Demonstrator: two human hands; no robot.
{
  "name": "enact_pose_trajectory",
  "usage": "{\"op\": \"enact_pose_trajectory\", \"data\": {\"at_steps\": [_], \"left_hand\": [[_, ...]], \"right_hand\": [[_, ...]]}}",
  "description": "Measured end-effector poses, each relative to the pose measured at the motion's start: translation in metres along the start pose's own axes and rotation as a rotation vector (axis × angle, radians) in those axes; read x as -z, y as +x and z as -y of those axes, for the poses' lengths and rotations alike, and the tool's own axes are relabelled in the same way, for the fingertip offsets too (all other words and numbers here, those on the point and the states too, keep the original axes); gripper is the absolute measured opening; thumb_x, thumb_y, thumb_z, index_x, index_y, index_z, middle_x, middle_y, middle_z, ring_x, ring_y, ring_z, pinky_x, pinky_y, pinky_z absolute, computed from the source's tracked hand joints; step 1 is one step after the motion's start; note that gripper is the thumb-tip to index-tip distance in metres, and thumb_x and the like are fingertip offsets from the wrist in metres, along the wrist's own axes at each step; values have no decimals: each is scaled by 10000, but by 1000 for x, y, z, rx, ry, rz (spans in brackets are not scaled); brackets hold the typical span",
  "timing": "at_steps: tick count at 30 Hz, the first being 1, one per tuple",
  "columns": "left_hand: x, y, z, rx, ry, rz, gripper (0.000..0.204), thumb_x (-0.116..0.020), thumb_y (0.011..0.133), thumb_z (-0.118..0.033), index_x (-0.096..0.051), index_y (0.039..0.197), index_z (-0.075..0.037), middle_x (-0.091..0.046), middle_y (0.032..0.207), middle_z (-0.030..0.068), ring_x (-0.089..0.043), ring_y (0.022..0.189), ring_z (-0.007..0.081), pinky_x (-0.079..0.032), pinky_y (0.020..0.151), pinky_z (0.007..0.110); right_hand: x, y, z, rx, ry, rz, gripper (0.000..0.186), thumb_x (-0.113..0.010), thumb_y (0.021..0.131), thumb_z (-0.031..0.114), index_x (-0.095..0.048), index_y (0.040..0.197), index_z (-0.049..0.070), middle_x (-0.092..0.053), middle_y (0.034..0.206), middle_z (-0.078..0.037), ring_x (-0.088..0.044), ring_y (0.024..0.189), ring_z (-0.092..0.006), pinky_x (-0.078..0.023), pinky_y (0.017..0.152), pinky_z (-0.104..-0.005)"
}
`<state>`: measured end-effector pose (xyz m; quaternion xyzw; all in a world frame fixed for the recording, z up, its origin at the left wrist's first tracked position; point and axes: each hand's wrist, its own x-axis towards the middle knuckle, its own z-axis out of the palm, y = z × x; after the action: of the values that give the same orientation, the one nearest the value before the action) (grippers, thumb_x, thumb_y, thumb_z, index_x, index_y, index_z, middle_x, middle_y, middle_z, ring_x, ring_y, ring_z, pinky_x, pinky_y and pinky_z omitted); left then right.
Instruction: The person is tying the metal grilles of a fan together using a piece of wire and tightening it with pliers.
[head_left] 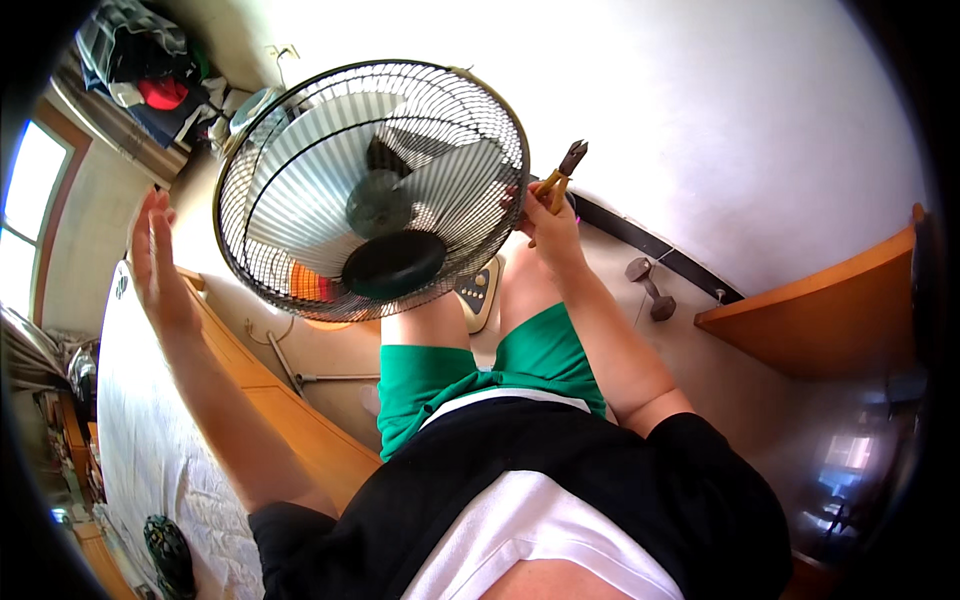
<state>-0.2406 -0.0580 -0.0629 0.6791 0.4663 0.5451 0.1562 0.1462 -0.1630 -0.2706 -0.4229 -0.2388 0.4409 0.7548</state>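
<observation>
A fan head [380, 200] with a round black wire cage and pale blades stands in front of me, between my arms. My right hand [552, 225] is closed on a pair of pliers [562, 178] with yellow handles, their dark jaws pointing up and away. That hand is at the cage's right rim; whether its fingers also grip the wire is hard to tell. My left hand [155, 255] is raised to the left of the cage, apart from it, fingers stretched out and nothing in them. Below the cage, a control panel with buttons [482, 293] shows between my legs.
A bed with a white sheet [135, 400] and wooden side board [285, 410] lies at left. Tubes [340, 378] rest on the floor beside it. At right are a dumbbell [651, 290] and wooden furniture [820, 300]. Clothes [140, 60] are heaped far left, near a white wall [700, 100].
</observation>
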Motion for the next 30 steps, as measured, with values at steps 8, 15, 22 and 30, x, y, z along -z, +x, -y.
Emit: {"op": "enact_pose_trajectory", "data": {"at_steps": [8, 15, 22, 30], "left_hand": [[-32, -145, 133, 423, -533, 273, 887, -565, 888, -657, -284, 1520, -102, -392, 1519, 77, -408, 1369, 249, -310, 1131, 467], [-70, -179, 131, 664, -961, 377, 869, -442, 902, -717, -317, 1503, -102, -448, 1483, 65, -458, 1325, 250, -357, 1098, 448], [-78, -181, 126, 630, -991, 296, 843, -451, 911, -698, -344, 1476, -82, -467, 1454, 97, -489, 1297, 253, -373, 1110, 458], [-77, -180, 96, 484, -977, 235, 711, -758, 857, -104, -362, 1445, -49, -565, 1315, 90, -551, 1213, 230, -472, 1022, 390]], "right_hand": [[11, 7, -9, -8, -42, 22, 160, -545, 1017, 151, -537, 1131, 39, -659, 1060, -80, -663, 950, -189, -547, 869, -357], [-3, -3, 1, -17, 7, 4, 223, -557, 1015, 197, -581, 1145, 17, -636, 1027, -51, -622, 900, -144, -510, 781, -296], [3, 3, -3, -15, -5, -2, 204, -544, 1021, 205, -560, 1140, 39, -640, 1066, -62, -630, 947, -164, -515, 856, -323], [-2, 1, 0, -42, -4, -3, 222, -521, 1033, 223, -519, 1178, 55, -632, 1074, -69, -633, 959, -170, -524, 831, -323]]}}
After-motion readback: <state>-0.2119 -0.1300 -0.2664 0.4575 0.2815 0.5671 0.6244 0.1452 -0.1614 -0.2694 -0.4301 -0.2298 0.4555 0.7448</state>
